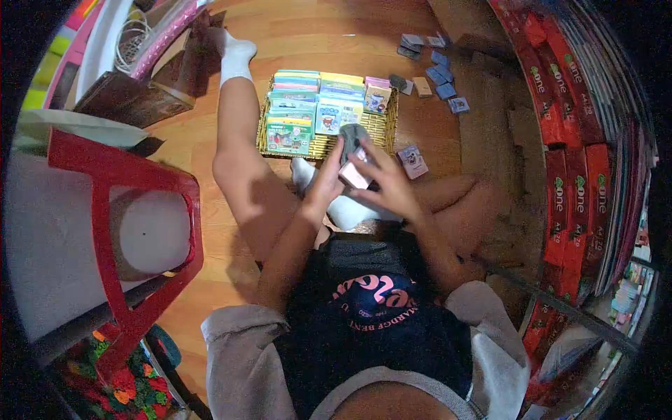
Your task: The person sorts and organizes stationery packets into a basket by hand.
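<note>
Both hands are together over the near edge of a woven basket (379, 130). My left hand (327, 180) grips a small stack from the left side, with a dark grey piece (353, 133) at the top and a pale pinkish block (355, 176) at the bottom. Fingers of my right hand (386, 180) curl against the stack's right side; their tips are slightly blurred. Inside the basket stand rows of small printed booklets or packs, among them a green one (288, 138), a white-and-blue one (329, 117) and a pink-edged one (377, 98). A small purple pack (412, 162) lies right of the basket.
Several blue packs (441, 73) and grey ones (411, 43) lie scattered on the wooden floor (308, 35). Red paper boxes (560, 217) are stacked along the right. A red chair (101, 210) and a cardboard box (150, 98) stand at left. My legs surround the basket's near side.
</note>
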`<move>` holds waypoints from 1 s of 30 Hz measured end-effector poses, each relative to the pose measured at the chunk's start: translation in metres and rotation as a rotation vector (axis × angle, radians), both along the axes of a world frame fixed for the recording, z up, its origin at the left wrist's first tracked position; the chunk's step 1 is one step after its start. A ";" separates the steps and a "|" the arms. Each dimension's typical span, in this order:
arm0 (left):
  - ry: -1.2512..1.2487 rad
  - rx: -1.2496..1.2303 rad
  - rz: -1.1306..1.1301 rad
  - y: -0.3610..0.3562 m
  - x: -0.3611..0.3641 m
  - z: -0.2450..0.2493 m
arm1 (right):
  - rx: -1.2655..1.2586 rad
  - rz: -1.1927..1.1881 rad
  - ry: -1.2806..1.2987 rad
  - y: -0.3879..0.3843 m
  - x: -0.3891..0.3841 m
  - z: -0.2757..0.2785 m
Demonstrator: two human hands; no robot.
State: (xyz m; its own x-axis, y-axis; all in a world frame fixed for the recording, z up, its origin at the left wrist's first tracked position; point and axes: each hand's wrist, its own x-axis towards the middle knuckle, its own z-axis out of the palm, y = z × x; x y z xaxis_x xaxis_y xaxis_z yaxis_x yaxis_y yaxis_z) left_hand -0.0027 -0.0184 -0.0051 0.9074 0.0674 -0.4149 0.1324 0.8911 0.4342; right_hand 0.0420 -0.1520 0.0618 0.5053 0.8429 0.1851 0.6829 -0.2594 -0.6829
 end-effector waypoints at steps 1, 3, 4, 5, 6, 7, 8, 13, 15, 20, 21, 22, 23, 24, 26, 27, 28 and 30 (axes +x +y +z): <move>0.010 -0.021 -0.011 0.000 -0.003 0.005 | -0.071 -0.004 -0.113 0.003 -0.005 -0.009; 0.041 0.013 -0.007 0.003 -0.003 0.002 | -0.019 -0.005 -0.121 0.006 0.001 -0.018; 0.017 -0.025 -0.006 0.004 -0.002 0.000 | -0.006 -0.128 -0.060 0.005 0.006 -0.022; -0.008 -0.064 -0.009 0.004 -0.002 -0.001 | 0.006 -0.255 0.001 0.001 0.009 -0.025; 0.001 -0.058 -0.048 0.005 -0.002 0.004 | 0.131 -0.332 0.324 -0.002 0.013 -0.021; -0.003 -0.057 -0.051 0.006 -0.001 0.008 | 0.133 -0.335 0.320 -0.007 0.020 -0.021; 0.003 -0.058 -0.066 0.005 -0.002 0.013 | 0.128 -0.371 0.240 -0.013 0.027 -0.021; 0.011 -0.024 -0.103 -0.004 0.000 0.008 | 0.060 -0.166 0.073 -0.017 0.014 0.010; 0.039 -0.023 -0.114 -0.006 0.002 0.004 | 0.025 -0.028 -0.026 -0.011 0.001 0.003; 0.019 0.001 -0.165 -0.001 -0.003 -0.008 | 0.024 -0.223 0.016 -0.007 0.001 -0.018; 0.033 -0.019 -0.155 -0.001 -0.003 0.003 | 0.027 -0.225 0.018 -0.007 0.003 -0.019; 0.009 0.038 -0.136 -0.001 -0.004 0.006 | 0.041 -0.316 0.043 -0.008 0.006 -0.020; -0.017 0.091 -0.120 -0.002 -0.004 0.009 | 0.053 -0.410 0.066 -0.010 0.009 -0.021; -0.020 0.090 -0.127 -0.004 -0.005 0.013 | -0.014 -0.479 0.113 -0.010 0.014 -0.015; 0.006 0.241 -0.055 -0.006 -0.004 0.020 | -0.056 -0.561 0.052 -0.021 0.022 -0.043; 0.003 0.240 -0.054 -0.006 -0.002 0.016 | -0.097 -0.633 -0.005 -0.020 0.023 -0.039; 0.006 0.326 -0.073 -0.006 -0.001 0.011 | -0.228 -0.528 -0.073 -0.025 0.024 -0.033; 0.012 0.411 -0.090 -0.007 -0.002 0.006 | -0.193 -0.386 -0.013 -0.024 0.017 -0.018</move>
State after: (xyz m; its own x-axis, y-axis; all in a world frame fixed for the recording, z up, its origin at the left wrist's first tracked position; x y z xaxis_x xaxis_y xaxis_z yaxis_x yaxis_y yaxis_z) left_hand -0.0044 -0.0250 0.0010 0.9126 0.1497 -0.3806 0.2091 0.6288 0.7489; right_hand 0.0594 -0.1756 0.0442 0.7890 0.6123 0.0512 0.5191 -0.6197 -0.5886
